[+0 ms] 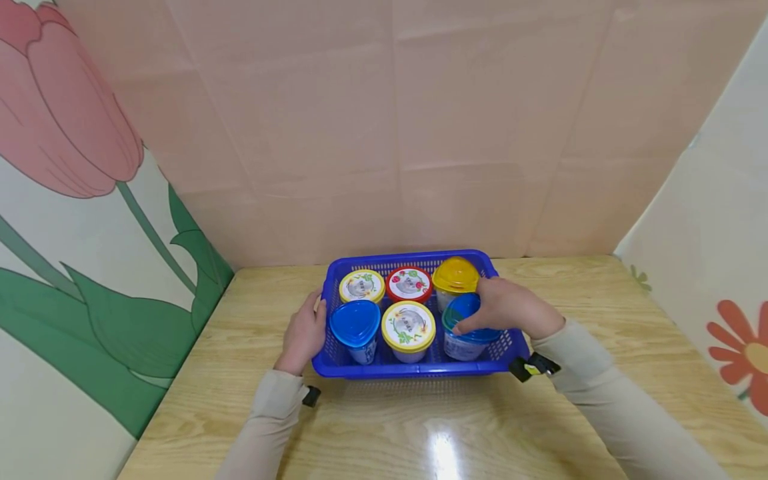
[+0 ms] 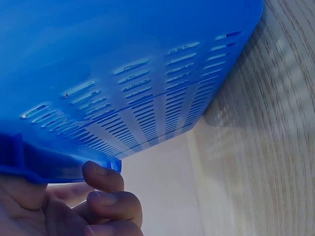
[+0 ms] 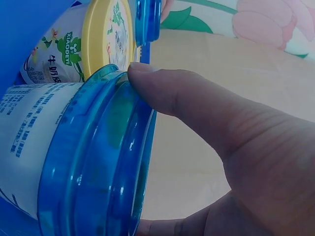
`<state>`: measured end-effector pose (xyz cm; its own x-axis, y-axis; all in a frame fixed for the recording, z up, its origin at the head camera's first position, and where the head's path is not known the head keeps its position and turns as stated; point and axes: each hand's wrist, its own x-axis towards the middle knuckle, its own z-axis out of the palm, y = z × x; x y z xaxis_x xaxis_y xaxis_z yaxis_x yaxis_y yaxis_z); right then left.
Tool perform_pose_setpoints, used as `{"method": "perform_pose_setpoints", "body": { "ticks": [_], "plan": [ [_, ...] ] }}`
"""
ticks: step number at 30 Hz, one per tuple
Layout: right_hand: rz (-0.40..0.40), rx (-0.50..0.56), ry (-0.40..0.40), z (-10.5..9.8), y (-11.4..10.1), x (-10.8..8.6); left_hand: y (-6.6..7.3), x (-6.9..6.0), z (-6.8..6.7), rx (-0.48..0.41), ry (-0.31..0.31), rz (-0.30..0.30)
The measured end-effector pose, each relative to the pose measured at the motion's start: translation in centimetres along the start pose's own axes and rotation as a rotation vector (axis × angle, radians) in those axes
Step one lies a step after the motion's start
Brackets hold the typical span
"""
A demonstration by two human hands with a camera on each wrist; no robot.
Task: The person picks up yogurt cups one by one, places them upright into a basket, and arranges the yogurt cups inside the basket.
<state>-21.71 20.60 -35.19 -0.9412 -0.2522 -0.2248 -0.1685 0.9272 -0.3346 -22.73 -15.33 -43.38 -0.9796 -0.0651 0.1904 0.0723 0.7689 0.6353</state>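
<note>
A blue plastic basket [image 1: 414, 371] stands on the table with several lidded tubs in it. At its left end, my left hand [image 1: 305, 333] holds the rim; the left wrist view shows curled fingers [image 2: 115, 204] by the rim and the slotted wall [image 2: 147, 93]. My right hand [image 1: 517, 308] grips the blue-lidded tub [image 1: 463, 348] at the basket's front right, thumb [image 3: 182, 93] on the lid's edge. Beside it sits a yellow-and-white-lidded tub [image 1: 409, 327], then another blue-lidded tub [image 1: 355, 323]. Behind are a yellow-rimmed tub [image 1: 362, 285], a red-rimmed tub [image 1: 409, 284] and a tub with a clear yellow lid [image 1: 456, 275].
The wooden table [image 1: 372, 427] runs up to a pinkish-beige back wall [image 1: 384, 133]. Side panels with painted flowers [image 1: 753, 353] stand at left and right. A small black strap piece [image 1: 534, 367] is at the right wrist.
</note>
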Motion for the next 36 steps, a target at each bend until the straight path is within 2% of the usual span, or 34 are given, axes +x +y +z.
{"method": "perform_pose_setpoints", "body": {
  "ticks": [19, 36],
  "plan": [
    [0.044, 0.01, 0.045, 0.26, -0.49, 0.1, 0.13, 0.03, -0.09, 0.008, -0.011, -0.013],
    [0.021, 0.003, 0.077, 0.67, -0.3, 0.07, 0.07, -0.02, -0.1, -0.009, -0.02, -0.014]
  ]
}}
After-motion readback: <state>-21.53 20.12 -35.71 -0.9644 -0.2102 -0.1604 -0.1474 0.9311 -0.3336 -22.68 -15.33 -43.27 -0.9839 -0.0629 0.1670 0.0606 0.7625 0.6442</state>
